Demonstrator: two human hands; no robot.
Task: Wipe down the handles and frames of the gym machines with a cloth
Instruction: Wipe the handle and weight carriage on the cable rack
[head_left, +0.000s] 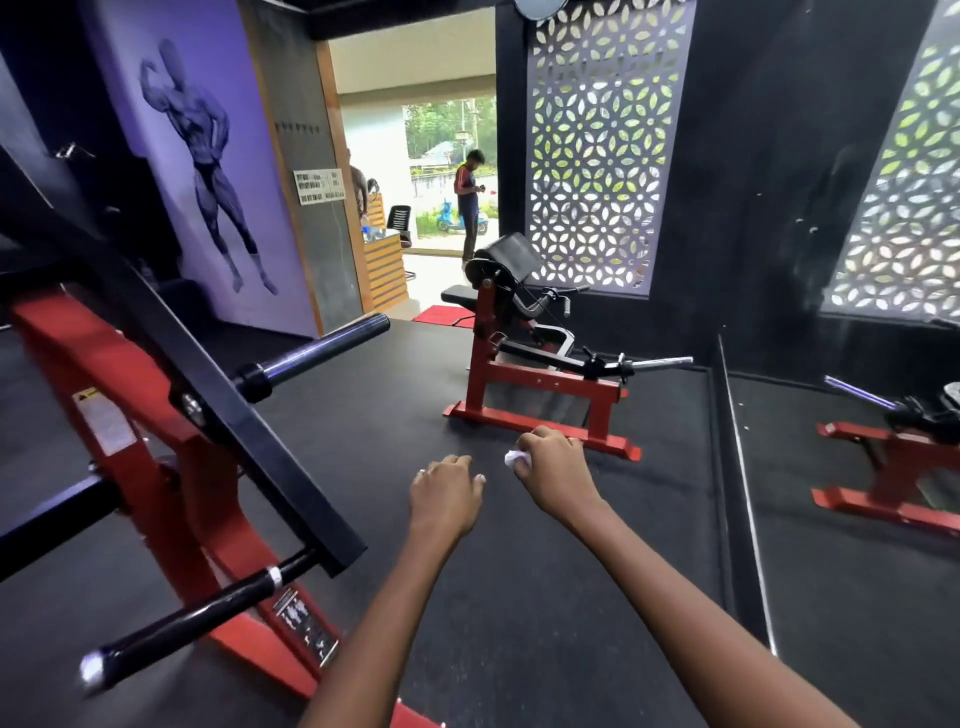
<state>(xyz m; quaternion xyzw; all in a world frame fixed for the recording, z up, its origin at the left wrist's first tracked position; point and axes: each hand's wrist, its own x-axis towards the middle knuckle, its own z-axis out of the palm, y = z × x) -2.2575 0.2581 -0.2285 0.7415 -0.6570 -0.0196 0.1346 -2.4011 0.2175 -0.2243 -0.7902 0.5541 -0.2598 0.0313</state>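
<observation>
My right hand (551, 467) grips a small crumpled white cloth (516, 459), held out in the air over the black floor. Beside it, my left hand (445, 493) hangs with loosely curled fingers and holds nothing. A red and black machine (171, 415) with a black handle bar (192, 623) and a plate peg (317, 353) stands close at my left. Farther ahead is a red-framed curl machine (524, 384) with a black pad (506, 257) and a chrome bar (660, 362). Neither hand touches a machine.
Black rubber flooring (519, 597) lies between the two machines. A wall mirror (857, 467) at the right reflects the red frame. A patterned window screen (597, 145) is behind the curl machine. A person (470, 202) stands in the far doorway.
</observation>
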